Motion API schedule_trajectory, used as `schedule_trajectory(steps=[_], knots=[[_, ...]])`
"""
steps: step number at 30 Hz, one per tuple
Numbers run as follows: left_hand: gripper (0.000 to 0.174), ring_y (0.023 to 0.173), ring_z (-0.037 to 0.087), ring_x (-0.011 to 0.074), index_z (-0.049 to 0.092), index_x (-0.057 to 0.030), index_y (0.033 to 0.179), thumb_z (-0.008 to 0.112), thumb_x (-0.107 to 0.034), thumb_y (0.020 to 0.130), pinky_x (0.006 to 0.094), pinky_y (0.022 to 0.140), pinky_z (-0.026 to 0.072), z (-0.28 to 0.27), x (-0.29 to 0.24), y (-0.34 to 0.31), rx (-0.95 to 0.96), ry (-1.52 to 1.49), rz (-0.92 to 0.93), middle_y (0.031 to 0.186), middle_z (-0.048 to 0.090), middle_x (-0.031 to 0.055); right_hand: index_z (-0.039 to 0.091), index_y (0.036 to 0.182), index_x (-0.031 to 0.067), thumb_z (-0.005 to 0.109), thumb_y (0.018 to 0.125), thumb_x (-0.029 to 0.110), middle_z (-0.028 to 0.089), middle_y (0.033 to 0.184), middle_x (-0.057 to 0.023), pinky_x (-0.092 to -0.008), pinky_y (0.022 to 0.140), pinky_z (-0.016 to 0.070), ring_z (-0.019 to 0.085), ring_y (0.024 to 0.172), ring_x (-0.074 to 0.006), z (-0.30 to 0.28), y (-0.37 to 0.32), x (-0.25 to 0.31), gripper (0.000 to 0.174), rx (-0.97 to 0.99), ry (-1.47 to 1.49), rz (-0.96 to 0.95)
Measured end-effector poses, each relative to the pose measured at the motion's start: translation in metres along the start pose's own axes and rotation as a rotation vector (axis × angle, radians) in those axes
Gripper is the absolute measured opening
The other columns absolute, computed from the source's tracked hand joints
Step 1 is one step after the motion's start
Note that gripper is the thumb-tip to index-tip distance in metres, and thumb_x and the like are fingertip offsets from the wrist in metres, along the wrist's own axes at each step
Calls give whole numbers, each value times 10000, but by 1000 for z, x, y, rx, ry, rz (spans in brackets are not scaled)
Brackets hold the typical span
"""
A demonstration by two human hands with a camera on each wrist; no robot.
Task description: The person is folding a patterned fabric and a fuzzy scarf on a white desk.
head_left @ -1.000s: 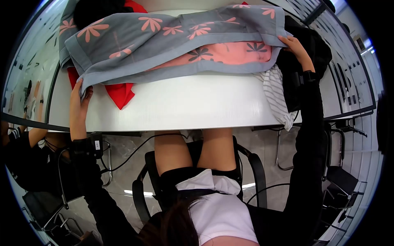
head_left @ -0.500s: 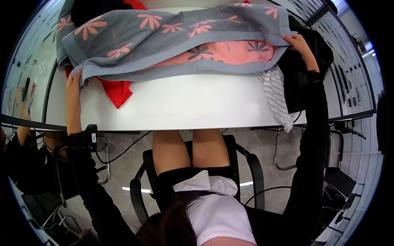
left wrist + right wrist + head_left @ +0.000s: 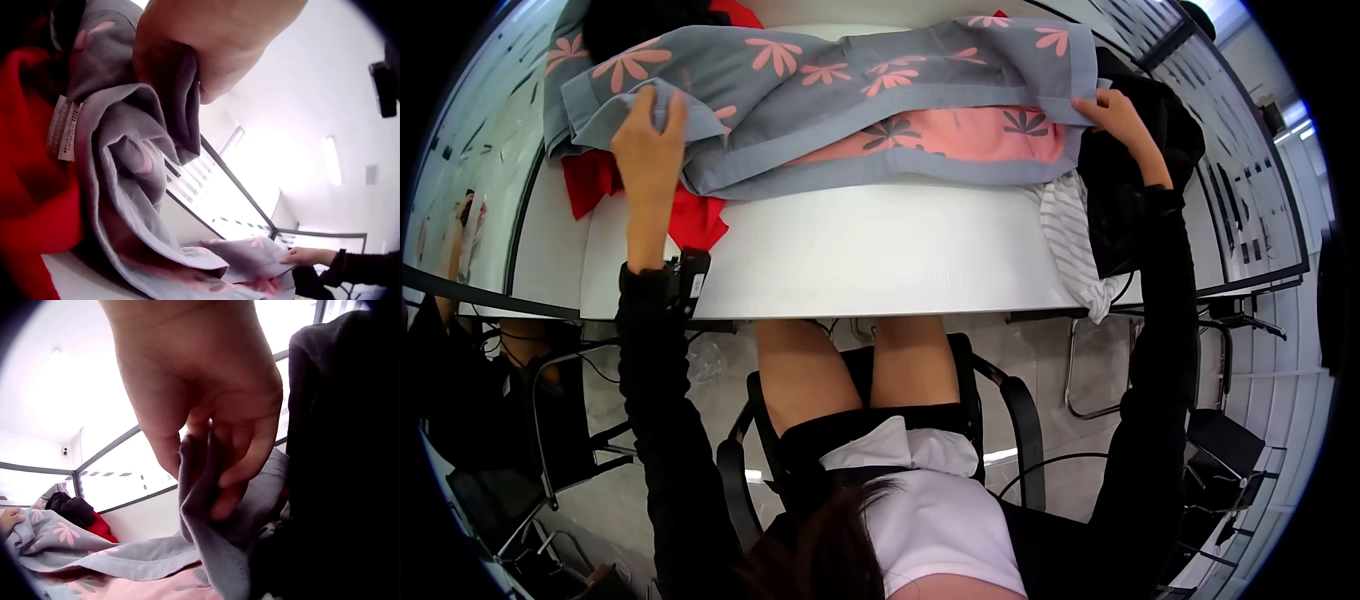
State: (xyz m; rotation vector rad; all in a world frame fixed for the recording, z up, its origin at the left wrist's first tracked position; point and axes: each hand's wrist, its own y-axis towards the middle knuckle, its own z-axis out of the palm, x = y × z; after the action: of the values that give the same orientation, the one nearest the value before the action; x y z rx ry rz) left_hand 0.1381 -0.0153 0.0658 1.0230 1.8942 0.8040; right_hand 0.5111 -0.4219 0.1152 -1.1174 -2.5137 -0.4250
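Observation:
A grey cloth [image 3: 820, 120] with pink flowers and a plain grey border lies stretched along the far part of the white table [image 3: 870, 260]. Its front is partly folded, so the pink underside [image 3: 975, 135] with dark flowers shows. My left hand [image 3: 650, 140] holds the left edge, which is lifted and turned over; in the left wrist view the border hangs in a loop below the fingers. At the other end my right hand [image 3: 1115, 115] pinches the right corner, with a fold of border [image 3: 197, 469] between thumb and fingers. A white label [image 3: 67, 128] hangs at the cloth's left edge.
Red fabric [image 3: 698, 220] pokes out from beneath the cloth on the left. On the right lie a grey-striped white cloth [image 3: 1068, 235] and black fabric [image 3: 1150, 125]. A dark bundle [image 3: 640, 25] sits at the back left. Glass-like partitions border the table.
My left hand has moved from the front left corner inward and away from me, carrying the cloth's edge up and over. My right hand stays at its corner.

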Motion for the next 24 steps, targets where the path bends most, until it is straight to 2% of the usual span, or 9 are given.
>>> schedule_trajectory(steps=[5,17,24], knots=[[272,754,598,390,603,1,936,602,-241,813,397,677,467,13,-20,7,101,-83,-8,827,623,225,652,844,-34,661,801,328,633,674,-58,-227,530,475,607,577,-108,13,-11,2,365,60,184,76],[309,804,602,381,611,9,961,600,-266,820,379,725,460,19,-17,7,169,-53,-76,864,631,218,633,803,-50,677,782,344,599,642,-51,-232,529,456,562,552,-112,30,-12,-1,397,108,157,38],[309,829,600,378,616,1,963,611,-270,815,367,730,460,24,-10,7,191,-36,-18,877,631,218,615,748,-51,702,759,365,598,634,-61,-241,532,456,563,553,-114,45,-15,-3,425,108,156,26]])
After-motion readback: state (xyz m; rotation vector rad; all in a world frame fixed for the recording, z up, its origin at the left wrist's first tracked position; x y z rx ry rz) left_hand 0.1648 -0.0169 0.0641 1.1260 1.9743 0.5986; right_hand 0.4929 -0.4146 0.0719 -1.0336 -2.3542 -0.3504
